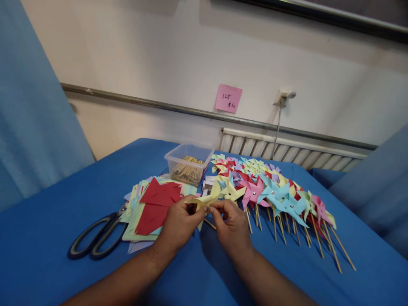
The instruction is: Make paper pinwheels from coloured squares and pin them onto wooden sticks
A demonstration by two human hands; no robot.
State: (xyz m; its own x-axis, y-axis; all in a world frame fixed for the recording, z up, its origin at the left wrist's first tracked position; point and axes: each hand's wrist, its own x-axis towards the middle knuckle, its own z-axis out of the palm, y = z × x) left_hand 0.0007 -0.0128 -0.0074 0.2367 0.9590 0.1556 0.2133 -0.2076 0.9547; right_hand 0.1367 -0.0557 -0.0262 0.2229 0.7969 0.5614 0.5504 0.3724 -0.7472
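Note:
My left hand and my right hand meet over the blue table, both pinching a yellow paper pinwheel by its folded flaps. A thin wooden stick runs under it between my hands. Just left of my left hand lies a stack of cut coloured paper squares with a red sheet on top. To the right, several finished pinwheels on sticks lie in rows.
Black-handled scissors lie left of the paper stack. A clear plastic box of wooden sticks stands behind it. A pink note and a wall socket are on the wall; a radiator runs behind the table.

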